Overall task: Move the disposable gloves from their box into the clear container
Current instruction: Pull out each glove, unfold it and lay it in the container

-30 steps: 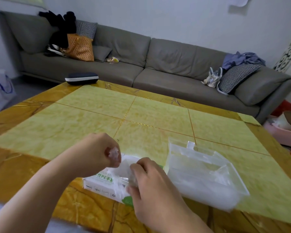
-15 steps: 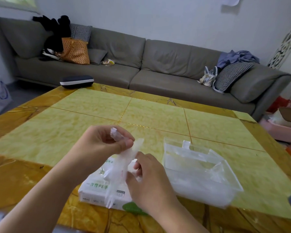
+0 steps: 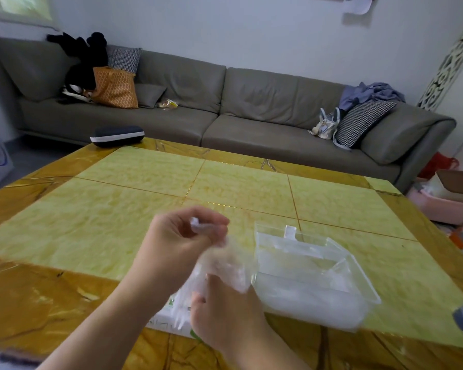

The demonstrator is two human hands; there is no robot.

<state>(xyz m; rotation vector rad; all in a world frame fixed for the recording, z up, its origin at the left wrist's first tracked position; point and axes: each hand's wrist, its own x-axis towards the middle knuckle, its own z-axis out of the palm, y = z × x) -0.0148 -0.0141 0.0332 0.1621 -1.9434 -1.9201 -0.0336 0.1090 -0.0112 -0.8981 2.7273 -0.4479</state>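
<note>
**Glove lifted above box, both hands gripping, beside clear container**

Left hand [image 3: 179, 239] raised above the glove box [image 3: 169, 320], thumb and fingers pinched on the top end of a thin clear disposable glove [image 3: 225, 263]. Right hand [image 3: 225, 319] lower, just left of the clear container [image 3: 358, 279], fingers curled round the lower part of the same glove. Glove bunched and blurred between the two hands, hanging partly down over the box; exact shape not readable. Box white with green print, lying flat just left of the container, mostly hidden behind right hand and glove. Container open-topped, transparent, small tab on its far wall, pale crumpled plastic visible inside. Both on the yellow-and-amber tiled table [image 3: 118, 222], near its front edge.

Dark case with white stripe [image 3: 117, 136] far from the container, at the table's far left corner. Grey sofa [image 3: 251, 110] beyond the table, behind the container: orange bag [image 3: 115, 88] and black items at its left end, checked cushion [image 3: 364, 121] and blue cloth [image 3: 372, 93] at its right end. Pink tub [image 3: 444, 206] on the floor to the right of the container, off the table.
</note>
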